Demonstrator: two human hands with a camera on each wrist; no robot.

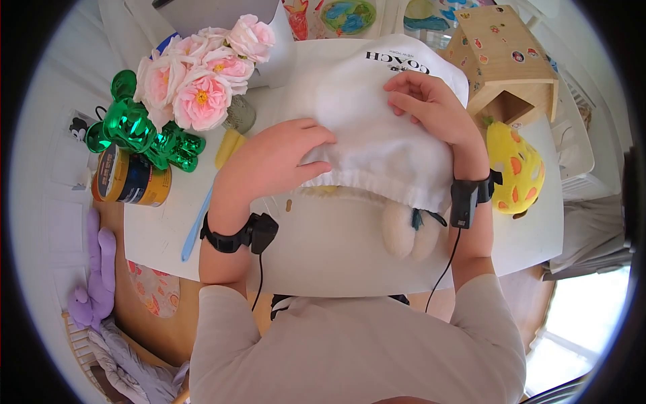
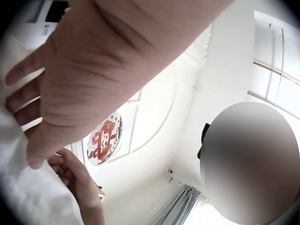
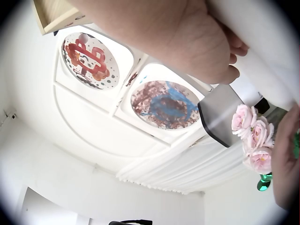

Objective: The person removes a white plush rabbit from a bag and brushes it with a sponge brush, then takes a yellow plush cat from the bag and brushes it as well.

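A white cloth drawstring bag (image 1: 377, 128) with COACH lettering lies over something bulky on the white table. My left hand (image 1: 279, 153) rests at its left side, the fingers extended over the cloth. On the upper right of the bag is my right hand (image 1: 431, 111), with loosely bent fingers and no cloth pinched between them. From under the bag's gathered edge stick out cream plush limbs (image 1: 398, 232), beside a dark green cord (image 1: 418, 219). What fills the bag is hidden. In the left wrist view, the left hand's fingers lie along the white cloth.
Pink roses (image 1: 202, 74) in a glass jar stand at the left, near a shiny green bear figure (image 1: 134, 128) and a yellow-and-dark tub (image 1: 131, 178). A blue stick (image 1: 195, 225) lies nearby. To the right are a wooden house (image 1: 501, 64) and a yellow plush toy (image 1: 517, 172).
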